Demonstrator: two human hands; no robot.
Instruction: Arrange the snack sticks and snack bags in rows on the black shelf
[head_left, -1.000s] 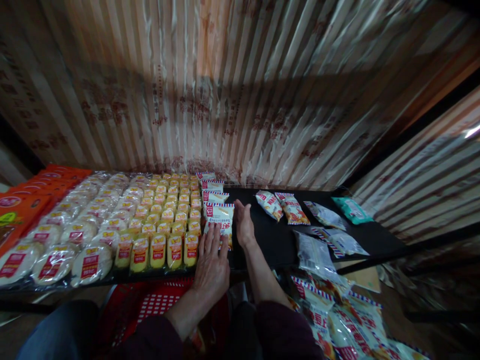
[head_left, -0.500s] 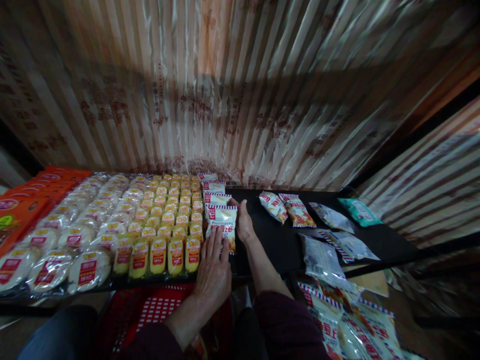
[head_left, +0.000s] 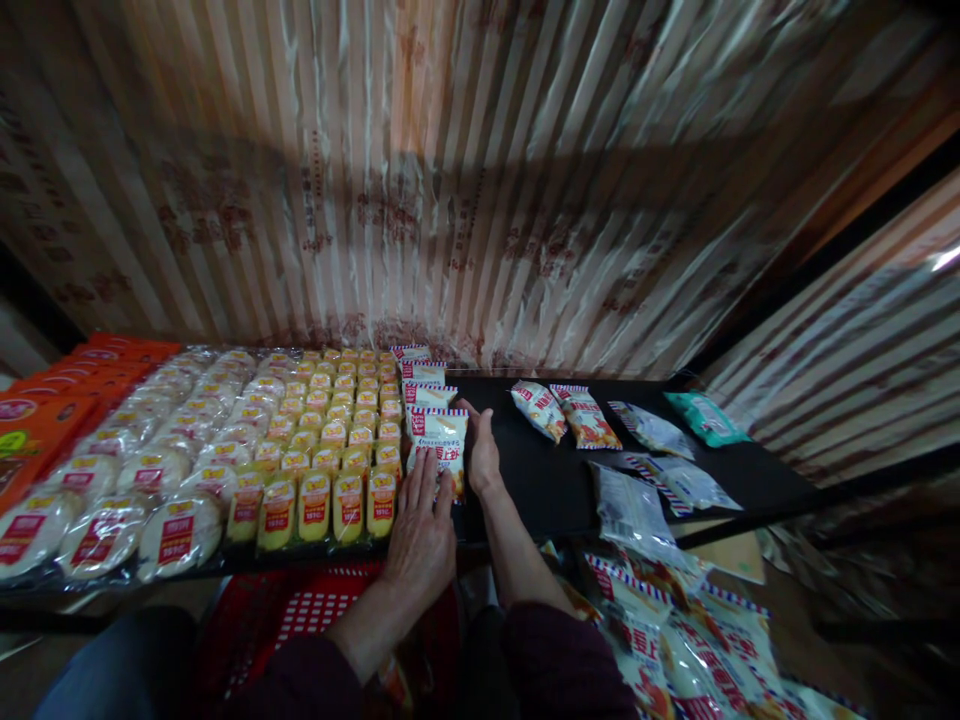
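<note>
A white snack bag (head_left: pixel 436 430) with red lettering and a striped top edge stands at the front of a row of like bags (head_left: pixel 424 372). My left hand (head_left: pixel 426 522) lies against its lower front, fingers stretched out flat. On the bag's right side is my right hand (head_left: pixel 484 452), thumb raised and fingers reaching along the row; part of those fingers is hidden behind the bags. Directly left of the row stand several lines of small yellow wrapped cakes (head_left: pixel 348 505).
Round white wrapped crackers (head_left: pixel 180 535) and orange packs (head_left: pixel 45 425) fill the left of the black shelf (head_left: pixel 517 500). Loose snack bags (head_left: pixel 589 415) and a teal packet (head_left: pixel 706 418) lie to the right. Below are a red basket (head_left: pixel 315 610) and more bags (head_left: pixel 637 640).
The view has shifted slightly, so the shelf's right side sits a little further left. Both hands keep nearly the same place against the front snack bag.
</note>
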